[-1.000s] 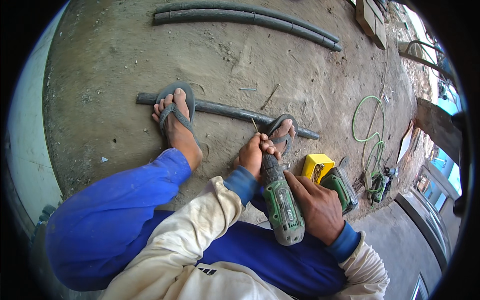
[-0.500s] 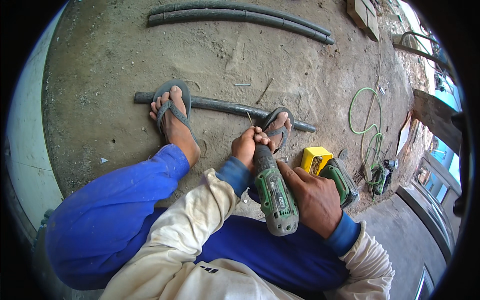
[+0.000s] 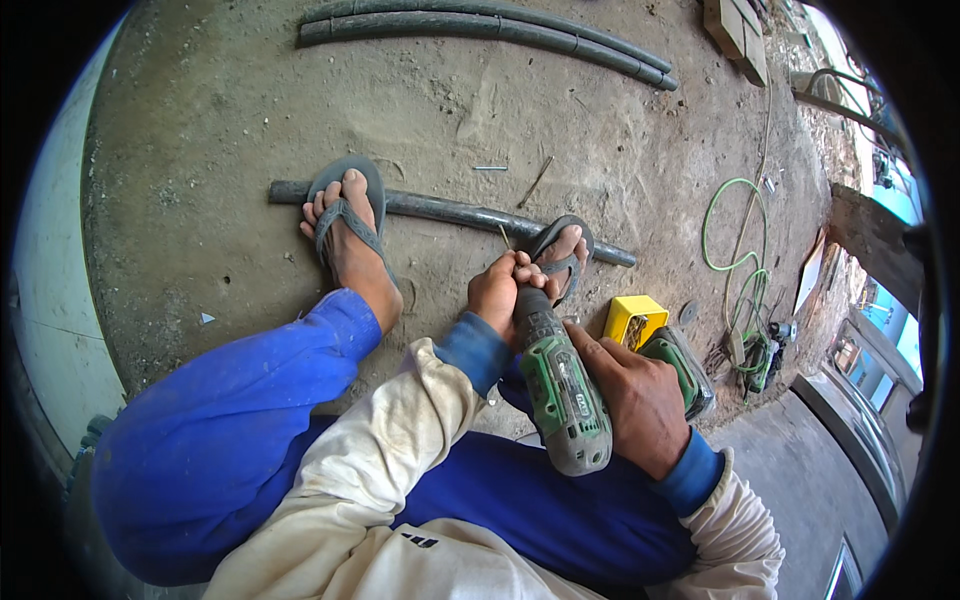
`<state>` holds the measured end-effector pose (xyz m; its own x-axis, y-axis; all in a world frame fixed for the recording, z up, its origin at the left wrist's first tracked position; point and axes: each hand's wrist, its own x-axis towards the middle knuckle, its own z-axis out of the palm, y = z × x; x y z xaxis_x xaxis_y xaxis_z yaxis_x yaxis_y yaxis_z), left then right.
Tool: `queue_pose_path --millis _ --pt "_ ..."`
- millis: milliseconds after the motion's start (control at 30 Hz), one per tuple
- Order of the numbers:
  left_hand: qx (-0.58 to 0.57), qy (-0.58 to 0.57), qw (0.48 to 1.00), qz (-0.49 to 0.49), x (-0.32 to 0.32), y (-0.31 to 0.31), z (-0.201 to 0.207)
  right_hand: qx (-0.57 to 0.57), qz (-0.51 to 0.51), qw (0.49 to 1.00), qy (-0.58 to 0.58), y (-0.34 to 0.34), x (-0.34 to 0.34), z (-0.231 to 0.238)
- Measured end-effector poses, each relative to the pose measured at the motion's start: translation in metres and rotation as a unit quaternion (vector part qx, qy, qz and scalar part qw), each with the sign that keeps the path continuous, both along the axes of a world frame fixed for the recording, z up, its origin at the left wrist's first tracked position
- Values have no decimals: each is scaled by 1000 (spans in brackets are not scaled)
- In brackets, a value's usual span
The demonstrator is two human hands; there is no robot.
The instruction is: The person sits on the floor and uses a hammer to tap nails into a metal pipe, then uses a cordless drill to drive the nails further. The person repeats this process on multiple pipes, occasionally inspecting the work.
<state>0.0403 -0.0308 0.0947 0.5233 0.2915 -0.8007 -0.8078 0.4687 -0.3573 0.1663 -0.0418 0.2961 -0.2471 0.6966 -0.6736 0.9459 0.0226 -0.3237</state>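
The right grip (image 3: 645, 405) wraps the green drill (image 3: 570, 395), between four and five o'clock in view; the left grip (image 3: 498, 292) pinches its front end, a thin rod (image 3: 505, 237) pointing toward eleven o'clock.

This looks like a rough work yard or building site, its ground bare, gritty earth (image 3: 220, 120). Dark pipes (image 3: 480, 24) lie on the dirt near a wooden piece (image 3: 735, 40), and a cordless drill (image 3: 568, 400), a yellow box (image 3: 640, 304) of small pieces and a green cable (image 3: 706, 235) suggest building work.
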Motion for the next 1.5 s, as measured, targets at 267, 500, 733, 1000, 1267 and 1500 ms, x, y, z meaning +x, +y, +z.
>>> queue_pose_path --millis 267,500,733,1000,1267,1500 --pt "0 11 1000 -9 1 1 0 -9 -10 1000 -6 1 -1 -1" --pt "-11 1 1000 1 1 2 0 4 -24 1000 9 0 -1 -2" --pt "-13 -21 999 24 1 5 -1 8 -42 999 18 1 0 -3" --pt "-20 -24 999 28 2 5 -2 13 -55 998 26 4 -2 -2" --pt "-57 -65 996 25 -3 -3 38 -37 -70 997 -2 8 -8 4" --pt "-21 -79 997 -2 -6 -16 91 16 -59 998 33 5 -3 -2"
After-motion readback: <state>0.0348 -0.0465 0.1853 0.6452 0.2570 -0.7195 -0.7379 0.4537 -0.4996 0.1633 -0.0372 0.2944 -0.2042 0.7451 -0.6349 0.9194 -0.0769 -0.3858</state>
